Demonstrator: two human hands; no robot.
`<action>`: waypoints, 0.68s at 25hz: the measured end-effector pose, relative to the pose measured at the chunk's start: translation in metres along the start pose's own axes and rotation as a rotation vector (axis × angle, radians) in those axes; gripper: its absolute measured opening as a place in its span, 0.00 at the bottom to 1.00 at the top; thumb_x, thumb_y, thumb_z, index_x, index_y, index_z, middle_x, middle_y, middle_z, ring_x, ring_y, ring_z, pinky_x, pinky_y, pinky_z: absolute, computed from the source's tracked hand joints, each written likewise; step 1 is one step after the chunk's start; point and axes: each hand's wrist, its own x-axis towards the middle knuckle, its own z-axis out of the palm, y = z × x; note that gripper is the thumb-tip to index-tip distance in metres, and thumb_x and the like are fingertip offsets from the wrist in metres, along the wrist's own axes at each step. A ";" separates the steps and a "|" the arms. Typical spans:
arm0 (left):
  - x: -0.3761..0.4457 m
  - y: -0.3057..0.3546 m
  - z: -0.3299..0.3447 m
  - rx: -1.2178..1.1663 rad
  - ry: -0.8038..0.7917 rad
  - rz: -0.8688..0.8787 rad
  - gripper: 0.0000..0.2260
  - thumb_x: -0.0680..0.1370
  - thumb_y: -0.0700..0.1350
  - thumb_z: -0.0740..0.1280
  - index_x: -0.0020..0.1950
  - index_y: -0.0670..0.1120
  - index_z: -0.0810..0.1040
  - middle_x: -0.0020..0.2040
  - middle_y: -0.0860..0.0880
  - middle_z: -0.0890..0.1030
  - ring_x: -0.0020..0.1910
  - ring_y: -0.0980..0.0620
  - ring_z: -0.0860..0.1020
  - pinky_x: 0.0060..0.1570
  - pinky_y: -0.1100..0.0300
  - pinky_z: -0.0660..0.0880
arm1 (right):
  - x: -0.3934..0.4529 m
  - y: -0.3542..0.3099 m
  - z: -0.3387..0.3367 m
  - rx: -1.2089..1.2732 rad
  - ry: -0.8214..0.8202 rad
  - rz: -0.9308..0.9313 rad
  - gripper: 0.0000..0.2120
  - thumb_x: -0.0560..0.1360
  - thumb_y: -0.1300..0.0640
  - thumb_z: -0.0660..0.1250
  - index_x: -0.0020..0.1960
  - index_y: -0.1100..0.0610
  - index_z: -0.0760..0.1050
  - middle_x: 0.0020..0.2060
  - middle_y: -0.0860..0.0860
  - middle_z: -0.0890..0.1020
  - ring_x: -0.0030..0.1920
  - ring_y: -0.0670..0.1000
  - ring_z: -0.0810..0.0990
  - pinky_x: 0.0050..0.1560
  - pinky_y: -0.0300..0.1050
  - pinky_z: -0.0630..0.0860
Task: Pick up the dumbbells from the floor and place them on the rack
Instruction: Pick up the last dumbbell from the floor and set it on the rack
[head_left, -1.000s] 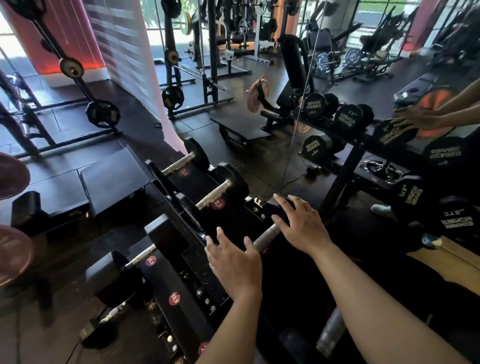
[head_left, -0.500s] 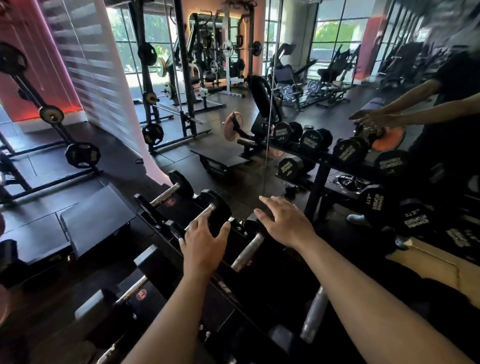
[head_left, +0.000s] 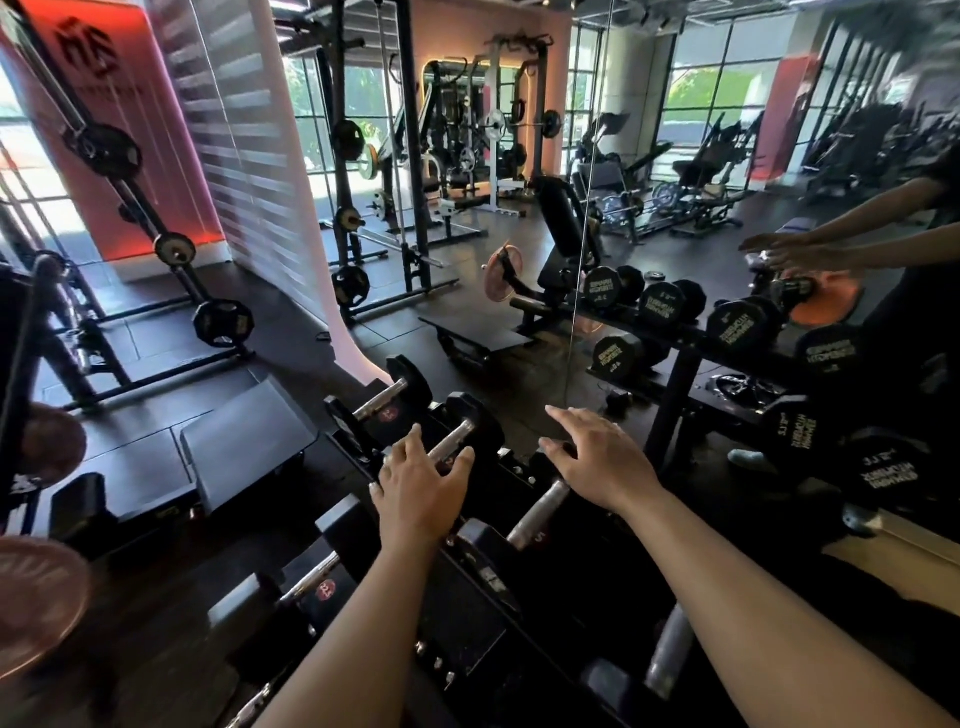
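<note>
A black dumbbell rack (head_left: 467, 613) runs from the lower left toward a wall mirror. Several black hex dumbbells with chrome handles rest on it: one at the far end (head_left: 384, 397), one behind my left hand (head_left: 470, 423), one under my right hand (head_left: 537, 514), one lower left (head_left: 311, 574). My left hand (head_left: 418, 488) hovers over the rack with fingers spread, holding nothing. My right hand (head_left: 602, 460) is also spread and empty, just above the chrome handle. Whether either hand touches a dumbbell is unclear.
The mirror (head_left: 727, 260) ahead reflects the rack, dumbbells and my arms. A flat black bench (head_left: 244, 441) stands to the left on the dark floor. Plate-loaded racks (head_left: 171, 249) and squat cages (head_left: 379, 208) fill the background. Copper-coloured plates (head_left: 41, 592) sit at the left edge.
My view has lifted and both hands have moved forward along the rack. The right hand has come off the chrome handle it rested on; both stay spread and empty.
</note>
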 end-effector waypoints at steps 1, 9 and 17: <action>0.007 -0.004 -0.001 -0.009 0.010 -0.022 0.39 0.76 0.67 0.62 0.81 0.49 0.55 0.79 0.43 0.61 0.78 0.41 0.59 0.74 0.39 0.55 | 0.007 -0.005 0.003 0.013 0.001 0.000 0.29 0.82 0.39 0.57 0.81 0.45 0.61 0.79 0.53 0.67 0.80 0.53 0.63 0.80 0.58 0.60; 0.118 -0.057 -0.002 0.027 0.137 -0.164 0.42 0.76 0.65 0.63 0.82 0.47 0.49 0.80 0.41 0.56 0.78 0.40 0.56 0.74 0.37 0.53 | 0.115 -0.055 0.067 0.048 -0.029 -0.033 0.29 0.82 0.39 0.58 0.81 0.45 0.59 0.78 0.52 0.68 0.79 0.52 0.64 0.79 0.59 0.60; 0.259 -0.161 0.006 0.057 0.161 -0.291 0.45 0.73 0.69 0.64 0.81 0.50 0.49 0.80 0.41 0.56 0.77 0.35 0.58 0.72 0.37 0.59 | 0.278 -0.117 0.161 0.084 -0.033 -0.087 0.30 0.81 0.41 0.61 0.81 0.46 0.61 0.76 0.55 0.70 0.76 0.56 0.68 0.75 0.56 0.67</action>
